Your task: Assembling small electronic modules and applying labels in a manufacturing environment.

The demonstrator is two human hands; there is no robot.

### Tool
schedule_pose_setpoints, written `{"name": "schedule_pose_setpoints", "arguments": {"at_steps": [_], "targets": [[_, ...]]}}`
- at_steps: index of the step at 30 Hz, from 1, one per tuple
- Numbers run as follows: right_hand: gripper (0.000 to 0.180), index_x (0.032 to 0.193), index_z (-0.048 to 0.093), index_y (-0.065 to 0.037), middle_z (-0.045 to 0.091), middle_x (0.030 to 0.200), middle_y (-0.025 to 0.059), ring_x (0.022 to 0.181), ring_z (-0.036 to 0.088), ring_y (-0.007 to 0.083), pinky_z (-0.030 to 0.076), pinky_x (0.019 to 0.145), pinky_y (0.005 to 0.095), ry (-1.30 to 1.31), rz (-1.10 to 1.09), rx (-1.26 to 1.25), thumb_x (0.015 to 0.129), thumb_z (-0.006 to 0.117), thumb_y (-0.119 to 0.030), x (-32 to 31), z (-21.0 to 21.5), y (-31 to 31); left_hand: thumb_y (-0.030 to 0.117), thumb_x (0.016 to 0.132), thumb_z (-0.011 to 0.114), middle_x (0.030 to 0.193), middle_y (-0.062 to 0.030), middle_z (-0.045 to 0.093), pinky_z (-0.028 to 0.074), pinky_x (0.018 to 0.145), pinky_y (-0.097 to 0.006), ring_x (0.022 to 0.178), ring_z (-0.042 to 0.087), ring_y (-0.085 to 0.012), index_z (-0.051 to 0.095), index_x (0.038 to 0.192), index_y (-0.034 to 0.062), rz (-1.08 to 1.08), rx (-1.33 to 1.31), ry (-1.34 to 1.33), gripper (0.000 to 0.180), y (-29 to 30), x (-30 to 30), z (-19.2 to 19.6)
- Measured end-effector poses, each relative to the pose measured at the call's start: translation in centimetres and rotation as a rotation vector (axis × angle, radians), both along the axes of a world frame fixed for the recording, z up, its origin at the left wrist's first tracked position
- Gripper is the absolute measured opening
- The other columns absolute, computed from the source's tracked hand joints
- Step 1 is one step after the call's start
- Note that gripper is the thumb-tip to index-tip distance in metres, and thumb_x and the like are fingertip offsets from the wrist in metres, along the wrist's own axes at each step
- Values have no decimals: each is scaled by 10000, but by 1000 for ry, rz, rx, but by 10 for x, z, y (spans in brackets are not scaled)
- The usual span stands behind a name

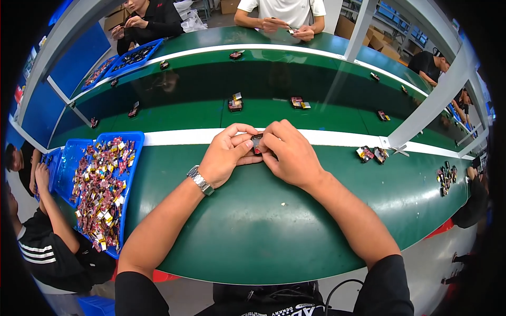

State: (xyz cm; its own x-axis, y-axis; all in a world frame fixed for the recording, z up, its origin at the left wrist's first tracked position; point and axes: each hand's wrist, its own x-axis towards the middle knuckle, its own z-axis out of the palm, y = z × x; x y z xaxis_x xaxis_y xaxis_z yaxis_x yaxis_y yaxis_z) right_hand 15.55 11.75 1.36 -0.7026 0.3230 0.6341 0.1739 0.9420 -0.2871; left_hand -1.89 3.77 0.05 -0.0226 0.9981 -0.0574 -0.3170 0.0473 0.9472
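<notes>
My left hand (224, 154) grips a small black plastic housing (257, 143) with red parts inside, its thumb and fingers closed on the left side. From the right, the bent fingers of my right hand (292, 152) press on the same housing and hide much of it. Both hands are above the near edge of the green bench (253, 226), close to the white rail (179, 138). What the right fingertips pinch inside the housing, if anything, cannot be made out.
At left, a blue tray (138, 152) holds many small red boards with silver-and-yellow parts. Past the rail runs a green conveyor (184, 113) carrying spaced units, including one unit (235, 102). Two units (365, 154) lie right, near a grey post (429, 110). Co-workers sit across and beside.
</notes>
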Motion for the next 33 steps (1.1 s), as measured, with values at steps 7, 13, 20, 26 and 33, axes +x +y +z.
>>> {"name": "schedule_pose_setpoints", "arguments": {"at_steps": [7,13,20,26,33], "targets": [[126,877,683,-77,551,935,62,892,540,253,489,762,366,-1,-35,-110,762,726,-50,2,3,0,32,999,487,1172,-137,637,587,915,-352,1074,639,-196,504,1178,21,-2,6,3,180,-1,-3,1],[80,883,715,-81,594,1140,94,1115,522,283,491,883,378,61,-33,-240,806,722,-102,2,-3,5,28,961,553,1200,-143,608,570,948,-391,1099,627,-207,486,1216,30,-26,-1,-37,263,-1,-4,4],[62,865,686,-48,573,1236,104,1168,502,288,468,939,387,15,8,-363,839,676,-103,1,-2,5,-50,935,520,1248,-149,591,568,955,-358,1101,621,-192,488,1236,18,-37,21,16,310,-3,-2,5],[98,870,679,-66,589,1219,68,1175,508,279,441,983,399,-37,121,-461,795,726,-106,9,1,7,-7,973,488,1241,-157,593,579,933,-353,1081,635,-195,485,1241,8,-43,10,76,268,-4,2,7],[83,847,697,-67,605,1186,59,1126,533,263,463,939,387,17,32,-456,778,734,-93,6,-4,1,39,964,539,1213,-149,599,580,921,-362,1104,628,-210,466,1254,6,-27,55,82,300,-3,0,2]]}}
